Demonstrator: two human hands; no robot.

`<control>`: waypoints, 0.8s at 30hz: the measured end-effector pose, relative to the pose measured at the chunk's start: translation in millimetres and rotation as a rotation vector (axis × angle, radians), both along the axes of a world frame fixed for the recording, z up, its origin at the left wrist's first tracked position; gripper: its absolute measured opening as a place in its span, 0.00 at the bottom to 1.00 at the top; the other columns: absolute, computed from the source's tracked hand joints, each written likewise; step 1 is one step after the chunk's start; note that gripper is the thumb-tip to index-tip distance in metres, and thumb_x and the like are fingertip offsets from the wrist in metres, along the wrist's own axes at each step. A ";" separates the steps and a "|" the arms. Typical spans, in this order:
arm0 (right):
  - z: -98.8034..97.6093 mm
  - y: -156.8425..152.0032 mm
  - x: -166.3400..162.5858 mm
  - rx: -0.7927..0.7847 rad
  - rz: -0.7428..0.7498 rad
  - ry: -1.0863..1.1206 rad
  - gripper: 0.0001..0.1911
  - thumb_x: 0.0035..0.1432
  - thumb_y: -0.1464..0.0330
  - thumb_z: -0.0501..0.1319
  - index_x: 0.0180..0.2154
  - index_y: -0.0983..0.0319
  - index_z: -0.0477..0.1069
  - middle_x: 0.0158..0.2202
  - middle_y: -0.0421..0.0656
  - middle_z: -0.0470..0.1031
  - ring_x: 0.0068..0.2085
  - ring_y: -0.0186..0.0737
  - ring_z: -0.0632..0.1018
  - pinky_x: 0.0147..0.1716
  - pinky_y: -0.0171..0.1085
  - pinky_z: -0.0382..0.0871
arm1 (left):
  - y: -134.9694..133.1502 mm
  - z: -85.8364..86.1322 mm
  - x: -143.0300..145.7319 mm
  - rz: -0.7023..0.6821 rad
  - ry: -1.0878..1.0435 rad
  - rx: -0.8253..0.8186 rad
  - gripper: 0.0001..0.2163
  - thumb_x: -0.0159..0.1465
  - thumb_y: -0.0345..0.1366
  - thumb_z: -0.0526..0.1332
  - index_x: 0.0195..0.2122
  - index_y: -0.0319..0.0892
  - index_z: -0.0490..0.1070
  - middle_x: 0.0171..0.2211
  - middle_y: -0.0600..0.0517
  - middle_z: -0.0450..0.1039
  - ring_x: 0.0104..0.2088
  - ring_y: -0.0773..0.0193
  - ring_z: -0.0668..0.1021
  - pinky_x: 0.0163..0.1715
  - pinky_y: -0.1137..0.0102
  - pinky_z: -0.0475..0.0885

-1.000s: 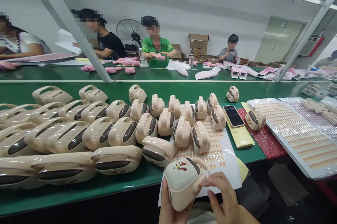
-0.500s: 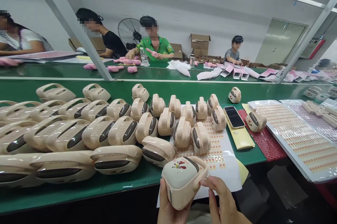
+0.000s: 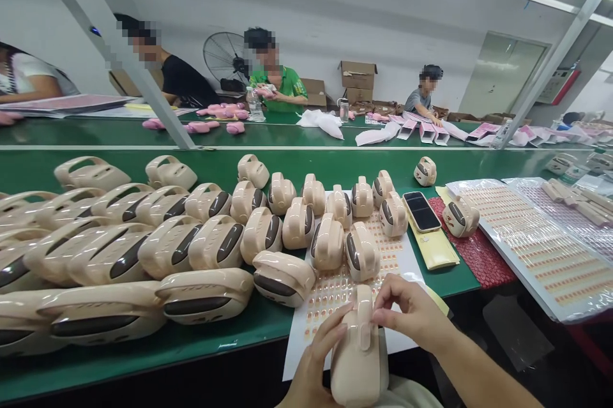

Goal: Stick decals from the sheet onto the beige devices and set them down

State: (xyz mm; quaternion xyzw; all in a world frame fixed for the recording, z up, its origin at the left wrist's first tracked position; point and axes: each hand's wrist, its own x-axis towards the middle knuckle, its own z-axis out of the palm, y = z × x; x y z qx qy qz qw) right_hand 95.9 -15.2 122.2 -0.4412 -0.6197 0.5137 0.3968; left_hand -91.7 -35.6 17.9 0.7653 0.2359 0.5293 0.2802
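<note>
Where the hands meet: a beige case (image 3: 359,357) is held on end at the near edge of the table (image 3: 268,325), its handle turned towards the camera.
Left hand (image 3: 313,363): the grip is closed round the case's left side, the fingers laid across its upper part.
Right hand (image 3: 412,313): the grip is pinched shut, thumb and forefinger pressed to the top of the case's handle.
Sheet (image 3: 330,293): a white sheet of small orange stickers is spread on the table just behind the case; its near edge hangs over the table's rim.
Cases (image 3: 211,242): many more of the same kind are packed in rows to the left and behind, some standing on the sheet.
Phone (image 3: 421,211): it is laid face up on a yellow sleeve (image 3: 438,248), to the right of the rows.
Mat (image 3: 488,261): a red mat lies beside the sleeve, with a single case (image 3: 460,218) set on it.
Foil sheets (image 3: 536,242): further sticker sheets are spread out at far right.
Far side: other people are seated behind pink parts (image 3: 225,113), with a fan (image 3: 221,58) and boxes (image 3: 357,79) at the wall.
</note>
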 end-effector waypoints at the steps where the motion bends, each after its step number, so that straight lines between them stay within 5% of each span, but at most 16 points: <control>1: 3.1 0.1 -2.4 -0.020 0.019 -0.037 0.15 0.44 0.57 0.65 0.23 0.62 0.67 0.25 0.38 0.65 0.29 0.35 0.67 0.32 0.36 0.63 | 2.3 -3.8 -0.5 0.015 0.026 0.061 0.43 0.43 0.39 0.71 0.59 0.45 0.50 0.57 0.35 0.57 0.55 0.42 0.65 0.49 0.52 0.66; 11: -4.0 -6.9 -10.5 -0.089 0.007 -0.141 0.06 0.44 0.69 0.63 0.22 0.61 0.66 0.25 0.38 0.65 0.29 0.33 0.66 0.31 0.34 0.63 | 8.1 -18.6 0.5 0.108 0.050 0.190 0.39 0.46 0.39 0.68 0.58 0.40 0.52 0.56 0.34 0.58 0.53 0.43 0.68 0.43 0.55 0.72; 20: -5.1 -9.1 -9.8 -0.002 -0.002 -0.232 0.05 0.46 0.73 0.61 0.24 0.62 0.65 0.28 0.38 0.64 0.32 0.35 0.68 0.33 0.35 0.64 | 5.4 -13.2 -0.3 0.123 0.117 0.186 0.38 0.48 0.41 0.67 0.58 0.39 0.50 0.56 0.32 0.57 0.54 0.45 0.67 0.45 0.57 0.71; 24: -6.8 -14.4 -7.6 0.155 0.015 -0.295 0.03 0.51 0.73 0.58 0.26 0.61 0.66 0.29 0.40 0.64 0.33 0.36 0.68 0.33 0.35 0.65 | 6.8 -12.4 0.3 0.118 0.123 0.193 0.38 0.48 0.40 0.68 0.58 0.39 0.50 0.55 0.32 0.58 0.53 0.45 0.68 0.43 0.57 0.72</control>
